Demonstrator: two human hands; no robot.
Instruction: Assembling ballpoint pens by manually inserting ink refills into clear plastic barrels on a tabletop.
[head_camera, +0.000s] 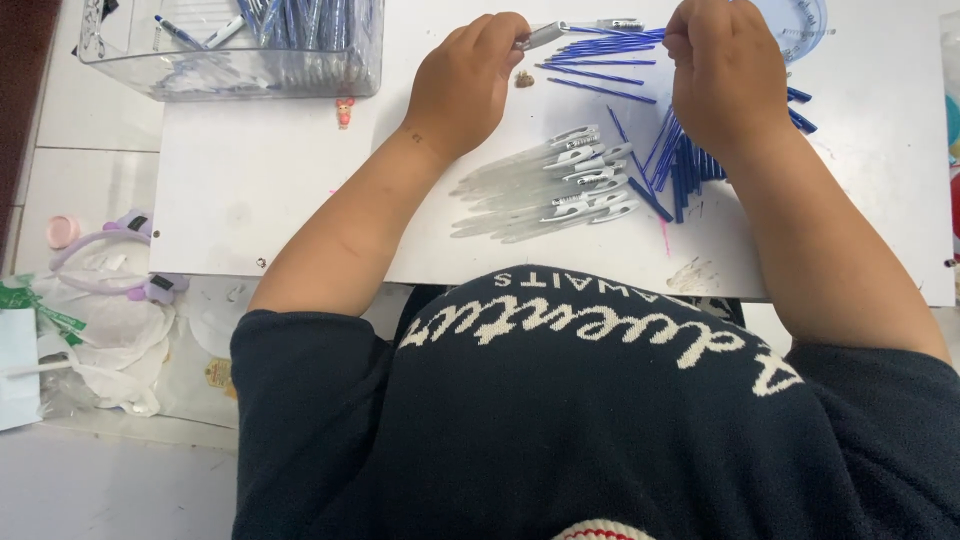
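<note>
Crumpled clear plastic bag, green-printed, lower left beside table; white bag at edge.

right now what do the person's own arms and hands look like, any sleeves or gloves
Both hands are bare: the left hand and the right hand wear no gloves, rings or watch that show. The forearms are uncovered. The sleeves of a dark navy knitted sweater with white woven lettering across the chest end around the elbows.

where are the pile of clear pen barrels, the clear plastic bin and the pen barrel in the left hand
pile of clear pen barrels with grey clips (545, 190), head view, middle of the pile
clear plastic bin (230, 72), head view, front wall
clear pen barrel in the left hand (543, 36), head view, exposed end
</note>
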